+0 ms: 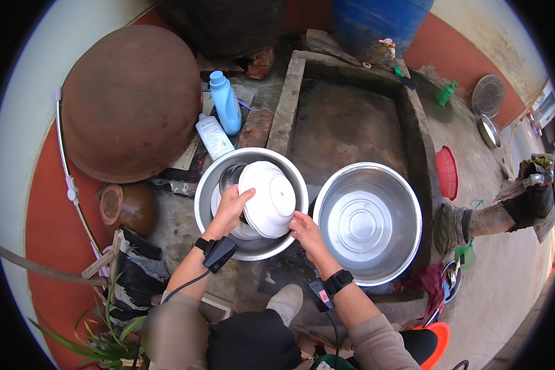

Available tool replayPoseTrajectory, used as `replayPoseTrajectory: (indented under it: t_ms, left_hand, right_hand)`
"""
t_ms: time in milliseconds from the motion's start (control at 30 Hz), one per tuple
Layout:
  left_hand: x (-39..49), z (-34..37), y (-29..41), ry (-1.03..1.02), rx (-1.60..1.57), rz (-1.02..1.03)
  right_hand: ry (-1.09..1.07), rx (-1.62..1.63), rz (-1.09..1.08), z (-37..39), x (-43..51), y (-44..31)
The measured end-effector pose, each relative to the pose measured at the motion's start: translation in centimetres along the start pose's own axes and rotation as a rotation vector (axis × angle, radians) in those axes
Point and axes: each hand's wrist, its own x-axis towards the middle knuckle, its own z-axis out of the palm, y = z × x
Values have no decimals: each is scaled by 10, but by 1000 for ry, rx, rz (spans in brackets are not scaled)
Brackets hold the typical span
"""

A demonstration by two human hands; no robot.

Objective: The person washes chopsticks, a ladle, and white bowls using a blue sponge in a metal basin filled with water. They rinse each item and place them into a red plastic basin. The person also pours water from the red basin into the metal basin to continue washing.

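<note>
A white bowl [272, 196] is tipped with its footed base facing up and to the right, over a metal basin [203, 189]. My left hand [231, 208] grips its left side, thumb across the outer wall. At its lower right edge, my right hand [306, 231] holds the rim with the fingers. Beneath the bowl, more white dishware [245, 232] and a dark glossy round vessel [231, 175] lie in the basin, partly hidden. To the right stands a second metal basin [367, 222] with what looks like shallow clear water.
Concrete trough walls [284, 106] run behind the basins. A blue bottle [226, 104] and a white bottle [214, 137] stand behind the left basin. A large brown clay vessel [132, 101] is at left. A cloth-wrapped pipe with a tap [490, 221] rises at right. A maroon cloth [423, 286] hangs over the trough edge.
</note>
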Motion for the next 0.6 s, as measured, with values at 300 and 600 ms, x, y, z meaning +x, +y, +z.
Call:
replayPoseTrajectory:
  t_ms: [300, 600]
  left_hand:
    - [-14, -21, -11, 48, -178, 69]
    - [-36, -18, -13, 42, -451, 150]
  right_hand:
    - [85, 131, 13, 2, -7, 0]
    - [-99, 825, 127, 14, -16, -15]
